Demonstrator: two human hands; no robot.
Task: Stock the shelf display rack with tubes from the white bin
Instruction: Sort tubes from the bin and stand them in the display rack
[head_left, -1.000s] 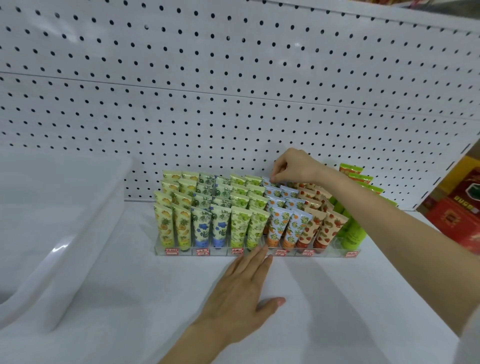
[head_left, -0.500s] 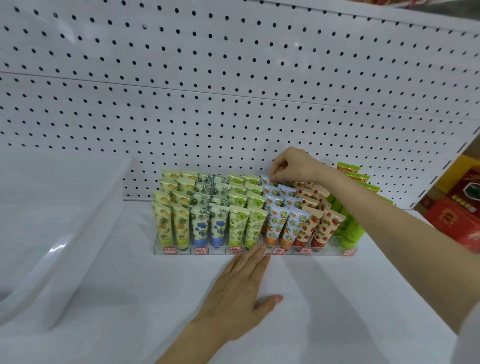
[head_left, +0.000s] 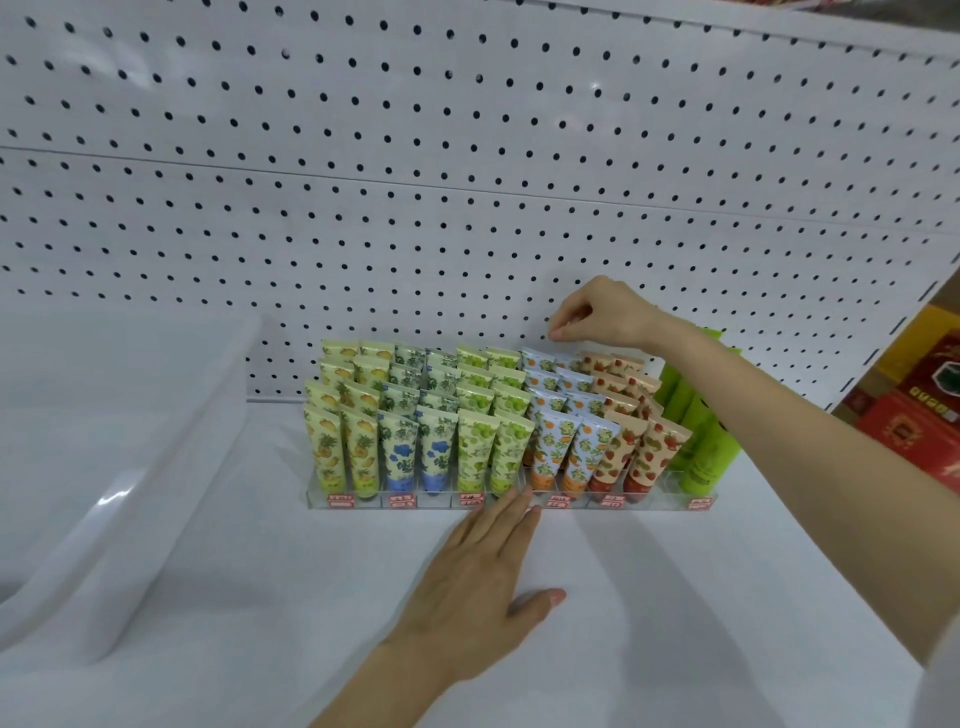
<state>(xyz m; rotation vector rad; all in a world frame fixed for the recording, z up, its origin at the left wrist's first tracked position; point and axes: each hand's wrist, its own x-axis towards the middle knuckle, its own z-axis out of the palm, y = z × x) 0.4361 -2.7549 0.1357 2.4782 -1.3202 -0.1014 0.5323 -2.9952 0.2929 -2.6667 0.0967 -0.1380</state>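
My right hand (head_left: 602, 317) hovers over the far row of the clear plastic display rack (head_left: 670, 500). Its fingers are curled, thumb and forefinger pinched with nothing visible between them, just above the far pale-blue orange-print tube (head_left: 537, 359). My left hand (head_left: 483, 577) lies flat, fingers straight, fingertips touching the rack's near edge. The white plastic bin (head_left: 130, 441) stands to the left. Judgement: the tubes are light, soft-walled and glossy, best pinched at the stiff flat crimp.

white bin (head_left: 130, 441) cut off at left edge. red boxes (head_left: 924, 410) cropped at right edge. rack labels (head_left: 558, 501) too small to read. can't tell if right hand (head_left: 602, 312) pinches anything.
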